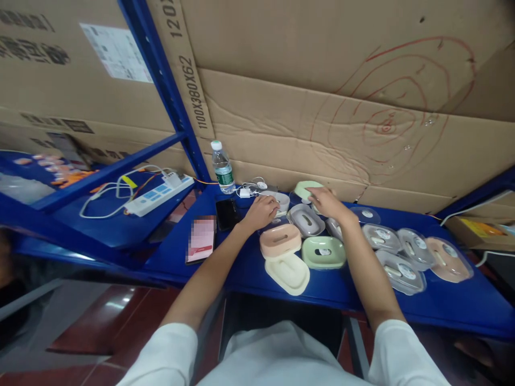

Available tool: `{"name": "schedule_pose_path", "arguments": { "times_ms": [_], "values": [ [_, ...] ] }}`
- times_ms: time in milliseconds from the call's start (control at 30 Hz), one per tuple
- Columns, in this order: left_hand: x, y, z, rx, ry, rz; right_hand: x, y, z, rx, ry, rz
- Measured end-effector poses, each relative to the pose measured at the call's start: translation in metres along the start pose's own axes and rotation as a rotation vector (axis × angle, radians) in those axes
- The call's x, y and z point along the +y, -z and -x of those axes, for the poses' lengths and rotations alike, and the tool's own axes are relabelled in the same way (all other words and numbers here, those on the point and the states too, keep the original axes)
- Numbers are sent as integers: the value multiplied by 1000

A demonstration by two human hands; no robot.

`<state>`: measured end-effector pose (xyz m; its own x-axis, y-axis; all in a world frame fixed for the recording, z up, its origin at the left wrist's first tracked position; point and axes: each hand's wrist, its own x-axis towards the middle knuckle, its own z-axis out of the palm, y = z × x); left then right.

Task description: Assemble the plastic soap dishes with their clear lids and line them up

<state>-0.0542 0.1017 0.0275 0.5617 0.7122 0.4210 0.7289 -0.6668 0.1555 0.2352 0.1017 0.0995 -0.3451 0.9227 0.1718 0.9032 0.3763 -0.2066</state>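
Observation:
My right hand point(329, 203) is closed on the edge of a light green oval soap dish point(306, 188) at the back of the table. To its left, my left hand point(263, 210) has its fingers bent against a pale grey soap dish point(282, 200); the fingertips are partly hidden. Between and below the hands are a grey soap dish point(300, 221), a peach one point(277, 245) and a green one point(322, 261). A cream oval tray point(290, 274) lies nearest to me.
Several soap dishes under clear covers point(402, 272) lie on the right. On the left are a phone point(203, 238), a black phone-like object point(226, 214) and a water bottle point(223, 170). A blue shelf post point(161, 75) and power strip point(161, 195) stand farther left; cardboard point(281, 123) walls the back.

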Motion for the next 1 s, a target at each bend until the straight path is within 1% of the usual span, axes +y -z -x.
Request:
{"name": "schedule_pose_path", "arguments": {
  "times_ms": [67,133,233,333,433,533,633,700,800,900,1000],
  "values": [
    [0,-1,0,-7,0,-1,-4,-4,-2,-30,15,-6],
    [-1,-2,0,-12,1,-1,3,1,1,-47,-11,-2],
    [-3,-3,1,-18,0,1,30,18,14,-105,-113,18],
    [-4,-5,1,-16,0,1,58,27,29,-221,-274,53],
    [-4,-6,1,-12,2,-3,74,18,38,-310,-400,71],
    [-4,-6,1,-13,-5,-6,79,5,40,-355,-448,55],
    [-2,-4,1,-16,-13,-6,86,6,40,-368,-435,-5],
    [-2,-3,0,-18,-18,-5,92,13,38,-357,-387,-66],
    [-2,-2,0,-21,-25,-10,96,20,30,-299,-289,-145],
    [-3,-3,0,-30,-24,-19,90,14,16,-240,-198,-187],
    [-4,-3,0,-43,-20,-21,82,1,4,-228,-147,-195]
  ]
}}
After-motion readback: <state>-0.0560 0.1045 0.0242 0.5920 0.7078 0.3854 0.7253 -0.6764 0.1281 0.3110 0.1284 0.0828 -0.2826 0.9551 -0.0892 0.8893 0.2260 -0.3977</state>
